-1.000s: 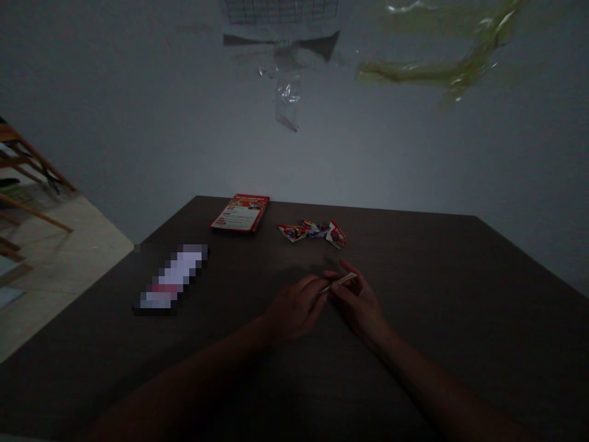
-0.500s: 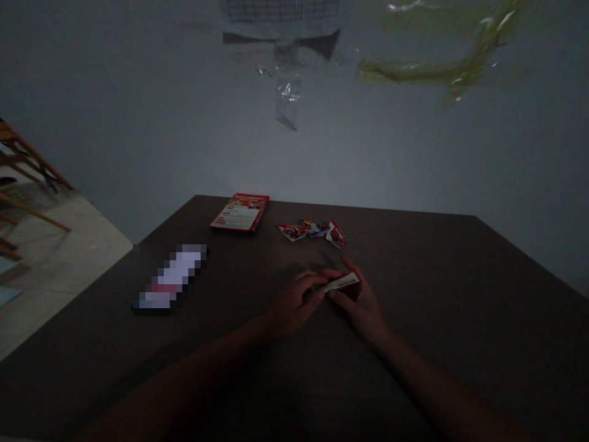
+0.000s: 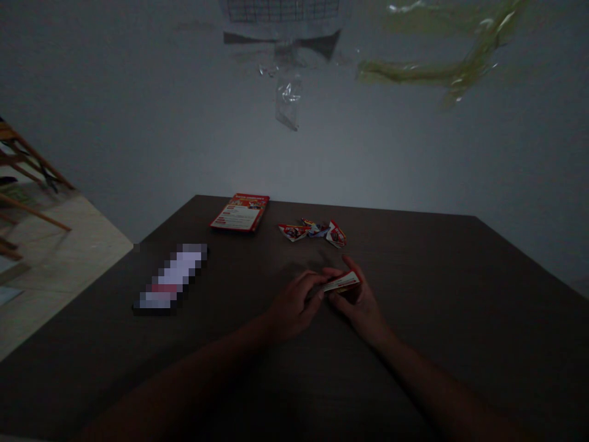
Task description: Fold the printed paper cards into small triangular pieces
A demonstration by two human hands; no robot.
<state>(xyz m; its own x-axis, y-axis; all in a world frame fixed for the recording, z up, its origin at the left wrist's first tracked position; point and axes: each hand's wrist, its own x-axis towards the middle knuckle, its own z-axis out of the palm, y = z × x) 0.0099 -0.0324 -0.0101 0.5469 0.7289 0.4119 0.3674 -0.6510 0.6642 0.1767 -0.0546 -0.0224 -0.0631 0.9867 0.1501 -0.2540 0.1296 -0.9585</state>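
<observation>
wall (image 3: 414,141) is rising behind the table (image 3: 460,276). right hand (image 3: 363,307) is holding the card (image 3: 343,282) between thumb and fingers, and left hand (image 3: 294,305) is pinching its left end. wrappers (image 3: 293,231) are lying beyond both hands. the card is sitting aslant across the two grips, its right end reaching into the right hand's curl.

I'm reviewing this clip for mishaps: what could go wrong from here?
The red-and-white card sits between the left hand and the right hand, so uneven pressure might bend it or let it slip. The crumpled printed pieces lie just beyond, and an outward reach could nudge them. The light is dim, so small print might be misread.
</observation>
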